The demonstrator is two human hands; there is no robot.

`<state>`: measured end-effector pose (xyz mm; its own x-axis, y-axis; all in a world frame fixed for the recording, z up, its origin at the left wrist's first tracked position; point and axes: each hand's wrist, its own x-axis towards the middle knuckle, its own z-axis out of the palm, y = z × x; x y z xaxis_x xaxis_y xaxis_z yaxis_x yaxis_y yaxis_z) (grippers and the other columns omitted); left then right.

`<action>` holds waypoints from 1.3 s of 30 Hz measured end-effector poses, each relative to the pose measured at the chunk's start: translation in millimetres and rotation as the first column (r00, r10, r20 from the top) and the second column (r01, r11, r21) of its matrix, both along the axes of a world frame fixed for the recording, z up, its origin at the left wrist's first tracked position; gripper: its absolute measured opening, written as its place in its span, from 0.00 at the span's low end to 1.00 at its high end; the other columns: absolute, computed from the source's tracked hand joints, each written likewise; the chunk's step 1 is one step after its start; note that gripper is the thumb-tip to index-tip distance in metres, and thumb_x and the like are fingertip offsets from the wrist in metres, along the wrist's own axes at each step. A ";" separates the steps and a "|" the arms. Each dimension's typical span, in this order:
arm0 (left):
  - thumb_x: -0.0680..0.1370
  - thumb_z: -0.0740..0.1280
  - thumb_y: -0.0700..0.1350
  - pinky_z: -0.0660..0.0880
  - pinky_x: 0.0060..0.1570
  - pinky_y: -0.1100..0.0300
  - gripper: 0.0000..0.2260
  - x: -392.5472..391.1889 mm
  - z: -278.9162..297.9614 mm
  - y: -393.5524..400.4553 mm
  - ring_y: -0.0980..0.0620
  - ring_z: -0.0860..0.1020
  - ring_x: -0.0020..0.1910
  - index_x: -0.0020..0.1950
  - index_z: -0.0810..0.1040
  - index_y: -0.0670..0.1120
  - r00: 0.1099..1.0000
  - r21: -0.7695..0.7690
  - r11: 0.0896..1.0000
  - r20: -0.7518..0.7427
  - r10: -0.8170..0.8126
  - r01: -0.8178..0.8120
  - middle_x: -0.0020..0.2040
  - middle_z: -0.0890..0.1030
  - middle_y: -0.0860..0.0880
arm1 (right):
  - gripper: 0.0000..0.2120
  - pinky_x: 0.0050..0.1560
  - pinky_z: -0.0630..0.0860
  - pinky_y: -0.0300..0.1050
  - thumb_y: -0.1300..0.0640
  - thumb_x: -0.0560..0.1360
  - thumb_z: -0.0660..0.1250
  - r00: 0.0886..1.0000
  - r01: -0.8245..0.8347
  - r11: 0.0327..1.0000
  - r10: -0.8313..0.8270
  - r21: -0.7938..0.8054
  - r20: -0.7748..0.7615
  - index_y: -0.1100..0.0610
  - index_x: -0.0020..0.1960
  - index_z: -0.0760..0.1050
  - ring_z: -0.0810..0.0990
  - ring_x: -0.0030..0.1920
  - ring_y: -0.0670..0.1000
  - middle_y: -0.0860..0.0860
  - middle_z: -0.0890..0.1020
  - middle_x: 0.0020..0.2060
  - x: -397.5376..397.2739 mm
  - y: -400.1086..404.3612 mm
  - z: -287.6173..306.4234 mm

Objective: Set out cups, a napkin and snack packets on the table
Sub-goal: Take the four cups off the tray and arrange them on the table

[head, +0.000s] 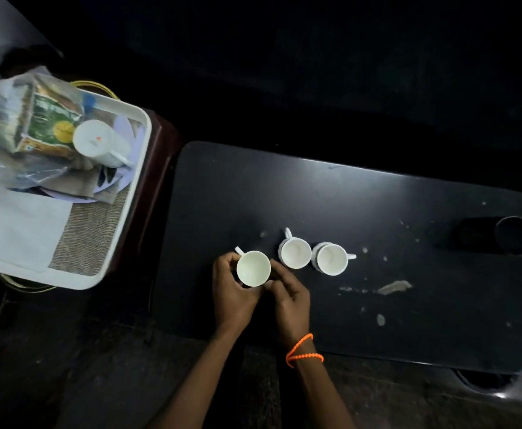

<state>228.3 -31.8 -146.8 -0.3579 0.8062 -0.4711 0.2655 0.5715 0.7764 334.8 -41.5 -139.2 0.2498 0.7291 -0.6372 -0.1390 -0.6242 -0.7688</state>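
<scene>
Three white cups stand in a row on the black table (pixel 377 205). My left hand (pixel 233 294) and my right hand (pixel 289 297) both wrap around the leftmost cup (pixel 253 268), its handle pointing up-left. The middle cup (pixel 296 252) and the right cup (pixel 331 259) stand free beside it. On the white tray (pixel 142 140) at the left lie a fourth white cup (pixel 97 143) on its side, snack packets (pixel 41 119) in clear plastic, and a white napkin (pixel 18 224).
The tray rests on a dark red stand (pixel 160 168) left of the table. A black cup holder recess (pixel 513 235) sits at the table's right end. Pale stains mark the table surface near the cups. The floor around is dark.
</scene>
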 end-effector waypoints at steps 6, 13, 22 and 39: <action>0.58 0.74 0.59 0.74 0.49 0.56 0.29 23.8 -6.1 -14.5 0.51 0.77 0.53 0.54 0.68 0.55 0.991 -0.013 0.999 -0.128 -0.047 0.046 0.54 0.72 0.57 | 0.21 0.65 0.79 0.53 0.63 0.68 0.65 0.998 0.047 0.997 -0.045 -0.055 0.040 0.49 0.57 0.86 0.83 0.61 0.46 0.46 0.86 0.57 11.0 -11.7 -4.6; 0.60 0.75 0.59 0.71 0.50 0.61 0.29 55.6 -6.4 -16.8 0.53 0.75 0.51 0.54 0.64 0.57 0.986 -0.031 0.999 -0.164 0.008 -0.013 0.53 0.71 0.54 | 0.17 0.53 0.80 0.50 0.60 0.66 0.66 0.971 0.223 0.968 -0.231 -0.114 -0.060 0.55 0.52 0.86 0.85 0.51 0.52 0.57 0.87 0.51 29.0 -8.0 -15.7; 0.58 0.86 0.50 0.79 0.52 0.49 0.34 71.4 -3.1 -22.9 0.49 0.78 0.50 0.53 0.67 0.52 0.992 -0.067 0.996 -0.116 0.043 -0.051 0.52 0.75 0.51 | 0.17 0.52 0.80 0.46 0.52 0.64 0.68 0.899 0.428 0.881 -0.437 -0.199 -0.001 0.55 0.49 0.86 0.86 0.50 0.51 0.55 0.89 0.46 44.1 -22.8 -19.1; 0.75 0.76 0.41 0.77 0.41 0.63 0.06 -173.7 43.5 94.4 0.55 0.78 0.39 0.49 0.81 0.47 0.905 0.224 0.969 -0.425 -0.003 0.109 0.47 0.80 0.47 | 0.11 0.38 0.72 0.37 0.57 0.73 0.68 0.455 -0.868 0.411 0.883 -0.280 -0.115 0.51 0.32 0.78 0.73 0.28 0.38 0.45 0.78 0.26 -82.3 37.1 30.8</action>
<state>54.6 62.6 -103.2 -0.4299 0.8993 -0.0806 0.6216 0.3595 0.6959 252.5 -4.4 -108.4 -0.3917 0.3755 -0.8400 0.6318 -0.5539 -0.5422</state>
